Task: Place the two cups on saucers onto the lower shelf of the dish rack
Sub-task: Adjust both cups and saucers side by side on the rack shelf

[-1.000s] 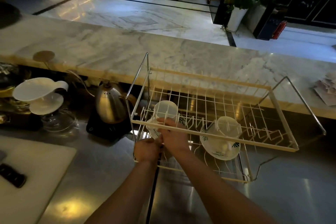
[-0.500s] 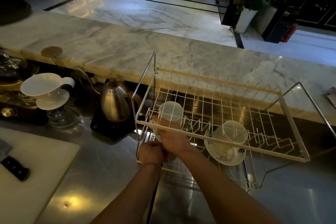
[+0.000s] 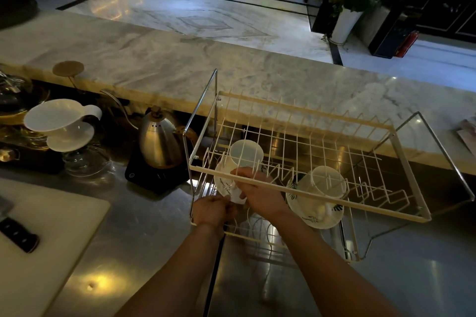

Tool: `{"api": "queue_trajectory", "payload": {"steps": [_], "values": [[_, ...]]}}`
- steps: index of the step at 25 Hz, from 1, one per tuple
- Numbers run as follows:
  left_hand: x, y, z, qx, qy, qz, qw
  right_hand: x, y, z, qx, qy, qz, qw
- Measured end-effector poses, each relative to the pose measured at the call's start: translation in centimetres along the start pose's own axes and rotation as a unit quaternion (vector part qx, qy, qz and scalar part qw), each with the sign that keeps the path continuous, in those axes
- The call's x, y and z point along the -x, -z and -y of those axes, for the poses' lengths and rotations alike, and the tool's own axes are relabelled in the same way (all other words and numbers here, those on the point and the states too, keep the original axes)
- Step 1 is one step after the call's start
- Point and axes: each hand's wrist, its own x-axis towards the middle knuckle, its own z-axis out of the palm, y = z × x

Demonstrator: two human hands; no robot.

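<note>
A two-tier wire dish rack (image 3: 304, 189) stands on the steel counter. On the right of its lower shelf a white cup (image 3: 325, 184) sits on a leaf-patterned saucer (image 3: 313, 216). At the left, under the upper tier, a second white cup (image 3: 244, 153) rests on its saucer (image 3: 222, 180). My right hand (image 3: 260, 192) grips this cup and saucer from the near side. My left hand (image 3: 211, 211) holds the saucer's near edge at the rack's front left corner. Rack wires partly hide both cups.
A steel gooseneck kettle (image 3: 159, 143) on a black base stands just left of the rack. Further left are a white pour-over dripper (image 3: 61, 121) on a glass server and a white cutting board (image 3: 38, 244) with a knife handle (image 3: 18, 234). A marble ledge (image 3: 180, 64) runs behind.
The cup and saucer in my hands have stayed at the left of the lower shelf; my hands shifted only slightly. The view has drifted a little.
</note>
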Motion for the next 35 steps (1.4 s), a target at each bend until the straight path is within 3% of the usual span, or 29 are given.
{"api": "queue_trajectory", "payload": {"steps": [4, 9, 14, 18, 21, 28, 35], "values": [[0.6, -0.2, -0.5, 0.013, -0.001, 0.01, 1.0, 0.7, 0.6, -1.1, -0.081, -0.002, -0.035, 0.996], [0.2, -0.7, -0.5, 0.014, -0.021, 0.026, 0.999, 1.2, -0.3, -2.7, -0.094, 0.0, -0.149, 0.984], [0.1, -1.2, -0.1, -0.046, -0.032, -0.006, 0.998, 0.8, -0.3, -3.0, -0.027, -0.037, -0.14, 0.989], [0.4, -1.3, 1.1, -0.109, -0.012, 0.041, 0.993, 1.7, 0.8, -4.1, -0.116, -0.054, -0.162, 0.979], [0.0, -1.1, 1.0, -0.121, -0.031, 0.043, 0.991, 2.6, 1.4, -4.7, -0.108, -0.047, -0.172, 0.978], [0.1, -0.9, 0.3, -0.066, -0.057, 0.015, 0.996, 2.9, 1.7, -4.7, -0.052, -0.066, -0.182, 0.98], [0.5, -0.9, 1.5, -0.053, -0.067, -0.009, 0.996, 4.4, 0.7, -5.0, 0.002, -0.012, -0.195, 0.981]]}}
